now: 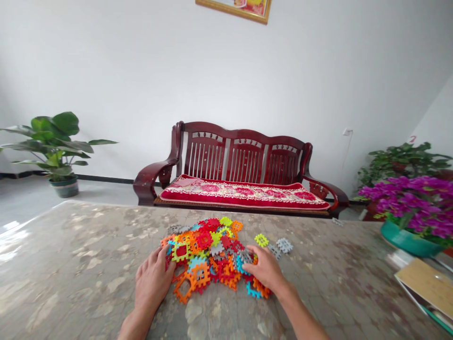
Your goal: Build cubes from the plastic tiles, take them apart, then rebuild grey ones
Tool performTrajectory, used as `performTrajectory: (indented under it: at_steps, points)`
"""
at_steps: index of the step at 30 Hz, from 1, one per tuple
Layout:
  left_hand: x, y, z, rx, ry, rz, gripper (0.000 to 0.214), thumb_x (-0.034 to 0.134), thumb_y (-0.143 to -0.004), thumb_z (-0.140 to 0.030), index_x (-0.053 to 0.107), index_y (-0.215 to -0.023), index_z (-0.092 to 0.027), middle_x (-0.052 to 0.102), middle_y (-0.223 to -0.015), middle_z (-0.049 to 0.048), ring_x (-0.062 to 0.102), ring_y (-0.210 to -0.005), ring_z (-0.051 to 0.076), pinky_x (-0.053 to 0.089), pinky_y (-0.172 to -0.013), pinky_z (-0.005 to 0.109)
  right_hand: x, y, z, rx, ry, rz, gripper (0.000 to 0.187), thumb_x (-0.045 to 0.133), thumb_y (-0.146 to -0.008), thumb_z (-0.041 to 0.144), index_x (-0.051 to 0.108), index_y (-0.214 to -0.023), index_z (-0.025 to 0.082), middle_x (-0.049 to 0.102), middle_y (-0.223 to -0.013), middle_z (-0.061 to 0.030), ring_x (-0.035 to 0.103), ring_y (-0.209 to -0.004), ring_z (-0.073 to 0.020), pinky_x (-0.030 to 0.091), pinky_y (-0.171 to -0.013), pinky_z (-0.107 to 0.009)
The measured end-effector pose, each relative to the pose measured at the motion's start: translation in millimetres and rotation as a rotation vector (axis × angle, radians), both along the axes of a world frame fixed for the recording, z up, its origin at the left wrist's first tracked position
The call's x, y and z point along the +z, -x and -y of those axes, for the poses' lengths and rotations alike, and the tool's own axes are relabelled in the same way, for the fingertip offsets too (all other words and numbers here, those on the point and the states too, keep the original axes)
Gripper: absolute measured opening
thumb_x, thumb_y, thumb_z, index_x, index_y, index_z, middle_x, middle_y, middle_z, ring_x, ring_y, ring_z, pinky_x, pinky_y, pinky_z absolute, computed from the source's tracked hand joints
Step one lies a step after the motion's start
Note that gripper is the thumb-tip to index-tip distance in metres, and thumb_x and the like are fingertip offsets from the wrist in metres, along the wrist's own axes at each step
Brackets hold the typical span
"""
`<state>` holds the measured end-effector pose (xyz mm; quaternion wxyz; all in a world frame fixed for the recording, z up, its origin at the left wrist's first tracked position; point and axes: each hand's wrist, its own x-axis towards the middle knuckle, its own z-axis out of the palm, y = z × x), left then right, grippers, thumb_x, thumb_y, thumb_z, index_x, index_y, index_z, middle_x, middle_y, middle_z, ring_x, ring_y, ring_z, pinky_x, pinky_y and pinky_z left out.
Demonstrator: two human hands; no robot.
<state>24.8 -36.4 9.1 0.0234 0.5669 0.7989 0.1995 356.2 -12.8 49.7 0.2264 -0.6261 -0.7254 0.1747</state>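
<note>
A heap of flat plastic interlocking building pieces [212, 255] with notched edges lies on the table, in red, orange, yellow-green, blue and grey. Against its left side rests my left hand [154, 274], fingers loosely stretched and touching the outer pieces. My right hand [267, 269] is at the right side of the heap, thumb and fingers apart around the edge pieces. Close to its thumb is a blue piece [253, 290]. Just beyond that hand lie a yellow-green piece [261, 240] and a light grey piece [284, 245], separate from the heap.
The patterned tabletop [88, 274] stretches to both sides. At the right stand a teal pot [406, 238] of purple flowers and a tan box or book [424, 283]. Behind the table is a dark red wooden bench [244, 156]; a potted plant [63, 186] stands at the left.
</note>
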Motion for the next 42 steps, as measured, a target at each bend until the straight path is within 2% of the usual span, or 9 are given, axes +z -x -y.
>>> performTrajectory:
  at_steps: [5, 11, 18, 27, 32, 37, 42]
  points:
    - [-0.5, 0, 0, 0.006, -0.012, 0.002, 0.049, 0.036, -0.093, -0.034, 0.051, -0.137, -0.02, 0.055, -0.14, 0.0101, 0.052, -0.122, 0.027, 0.037, -0.105, 0.042, 2.5, 6, 3, -0.013, -0.024, 0.052, 0.053, 0.068, -0.07, 0.034, 0.064, -0.123, 0.027, 0.071, -0.113, -0.0049, 0.061, -0.107, -0.026, 0.043, -0.094, -0.036]
    - [-0.2, 0, 0, 0.009, -0.001, -0.011, 0.049, 0.037, -0.093, -0.035, 0.05, -0.138, -0.022, 0.055, -0.14, 0.0091, 0.052, -0.123, 0.027, 0.037, -0.104, 0.041, -0.8, 12, 0, -0.07, -0.02, 0.056, 0.061, 0.059, -0.066, 0.018, 0.059, -0.127, 0.025, 0.071, -0.109, -0.0031, 0.061, -0.103, -0.0221, 0.043, -0.092, -0.032]
    - [0.0, 0, -1, 0.009, 0.025, -0.033, 0.05, 0.034, -0.094, -0.035, 0.049, -0.139, -0.02, 0.053, -0.142, 0.01, 0.053, -0.124, 0.027, 0.038, -0.104, 0.04, 1.3, 15, 4, -0.082, -0.026, 0.143, 0.056, 0.059, -0.072, 0.03, 0.059, -0.128, 0.024, 0.07, -0.112, -0.0064, 0.058, -0.109, -0.0272, 0.039, -0.095, -0.037]
    - [-0.4, 1, -1, -0.001, 0.017, -0.02, 0.05, 0.035, -0.094, -0.035, 0.049, -0.139, -0.019, 0.053, -0.141, 0.0115, 0.052, -0.124, 0.028, 0.038, -0.104, 0.042, -3.2, 8, -6, -0.091, 0.02, 0.089, 0.07, 0.06, -0.06, 0.016, 0.055, -0.13, 0.022, 0.07, -0.11, -0.0059, 0.06, -0.107, -0.0261, 0.042, -0.093, -0.034]
    - [-2.8, 1, -1, -0.002, -0.01, -0.01, 0.049, 0.037, -0.093, -0.034, 0.051, -0.138, -0.02, 0.056, -0.139, 0.011, 0.053, -0.123, 0.027, 0.039, -0.104, 0.042, -4.6, -15, -13, -0.174, -0.076, 0.009, 0.074, 0.062, -0.062, 0.016, 0.05, -0.135, 0.019, 0.067, -0.118, -0.008, 0.058, -0.112, -0.026, 0.041, -0.098, -0.033]
    - [-1.9, 1, -1, 0.005, -0.005, -0.004, 0.049, 0.036, -0.093, -0.034, 0.05, -0.138, -0.02, 0.054, -0.14, 0.0105, 0.052, -0.124, 0.027, 0.037, -0.105, 0.042, 0.0, -57, -21, -0.343, -0.119, 0.172, 0.073, 0.057, -0.067, 0.013, 0.045, -0.139, 0.02, 0.065, -0.122, -0.0077, 0.057, -0.112, -0.0285, 0.041, -0.096, -0.037]
    - [1.3, -1, 0, 0.004, 0.0, -0.002, 0.049, 0.036, -0.093, -0.035, 0.05, -0.138, -0.021, 0.054, -0.14, 0.01, 0.052, -0.124, 0.027, 0.037, -0.104, 0.042, -5.7, -75, -22, -0.349, -0.105, 0.27, 0.073, 0.056, -0.068, 0.01, 0.045, -0.14, 0.018, 0.066, -0.121, -0.0089, 0.057, -0.111, -0.0293, 0.04, -0.093, -0.037]
